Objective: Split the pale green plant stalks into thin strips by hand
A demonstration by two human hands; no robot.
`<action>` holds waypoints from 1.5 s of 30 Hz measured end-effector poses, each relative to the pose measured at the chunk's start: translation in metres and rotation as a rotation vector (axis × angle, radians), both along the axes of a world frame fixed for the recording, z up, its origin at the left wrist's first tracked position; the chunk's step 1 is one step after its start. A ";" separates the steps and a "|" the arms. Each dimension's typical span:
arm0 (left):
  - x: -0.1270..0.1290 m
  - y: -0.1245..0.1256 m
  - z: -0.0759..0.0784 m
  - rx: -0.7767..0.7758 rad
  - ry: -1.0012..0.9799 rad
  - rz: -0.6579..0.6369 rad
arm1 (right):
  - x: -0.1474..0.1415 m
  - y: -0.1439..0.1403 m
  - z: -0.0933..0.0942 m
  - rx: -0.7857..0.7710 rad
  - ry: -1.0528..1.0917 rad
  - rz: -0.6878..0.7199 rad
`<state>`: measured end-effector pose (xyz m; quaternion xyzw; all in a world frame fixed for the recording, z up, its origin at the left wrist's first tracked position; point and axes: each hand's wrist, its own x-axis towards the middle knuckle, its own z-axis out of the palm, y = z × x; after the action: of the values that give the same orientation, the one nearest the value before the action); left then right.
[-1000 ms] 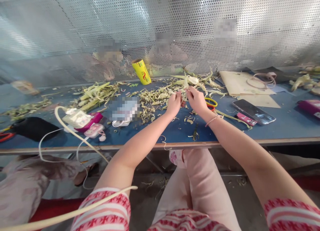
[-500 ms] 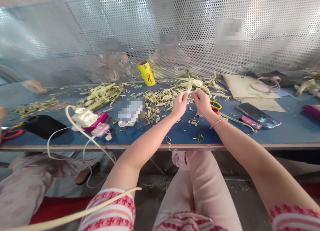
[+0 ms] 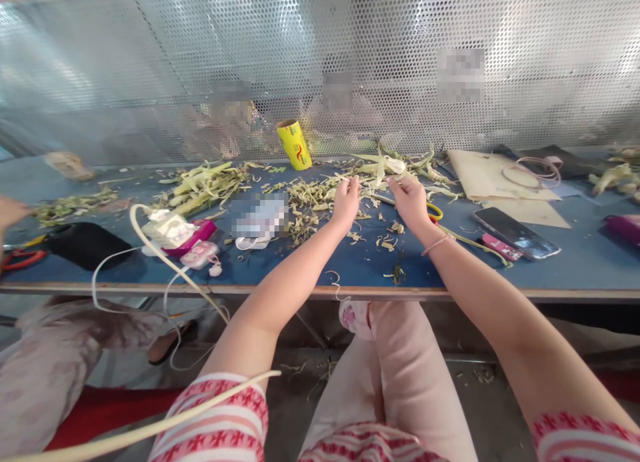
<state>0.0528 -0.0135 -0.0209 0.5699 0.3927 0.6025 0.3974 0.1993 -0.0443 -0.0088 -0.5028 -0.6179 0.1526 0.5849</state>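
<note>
Left arm (image 3: 290, 282) reaches toward one o'clock, right arm (image 3: 500, 322) toward eleven; left hand (image 3: 347, 201) and right hand (image 3: 409, 199) sit apart, fingers pinched.

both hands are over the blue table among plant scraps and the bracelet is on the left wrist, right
Not the left: the head view shows the bracelet on the right wrist. The left hand and right hand are over the blue table among plant scraps.

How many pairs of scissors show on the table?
2, it seems: one pair far left beside the black roll, another pair partly behind the right hand. Plant scraps may hide more.
</note>
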 end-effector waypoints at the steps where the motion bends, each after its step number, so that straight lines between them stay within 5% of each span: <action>1: 0.001 -0.002 0.001 -0.028 -0.020 -0.025 | 0.001 0.000 0.000 -0.007 0.002 -0.006; 10: 0.005 -0.007 -0.004 -0.031 0.061 -0.065 | 0.000 -0.009 0.004 -0.005 -0.320 -0.072; 19: 0.002 -0.013 -0.002 0.106 0.245 0.065 | -0.009 -0.010 0.005 -0.137 -0.391 0.053; 28: 0.006 -0.016 0.000 0.120 0.233 0.021 | -0.004 -0.009 -0.003 -0.033 -0.597 0.119; 32: 0.006 -0.018 0.001 0.141 0.308 -0.017 | -0.009 -0.006 -0.002 -0.075 -0.388 0.173; 39: 0.006 -0.018 0.002 0.154 0.313 0.015 | -0.022 -0.003 0.004 -0.483 0.351 0.323; 45: 0.008 -0.019 0.002 0.175 0.256 -0.019 | -0.021 -0.010 0.012 -0.593 0.587 0.365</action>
<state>0.0613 -0.0327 -0.0193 0.6781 0.3809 0.5531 0.2985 0.1783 -0.0544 0.0034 -0.4668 -0.4343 0.5595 0.5296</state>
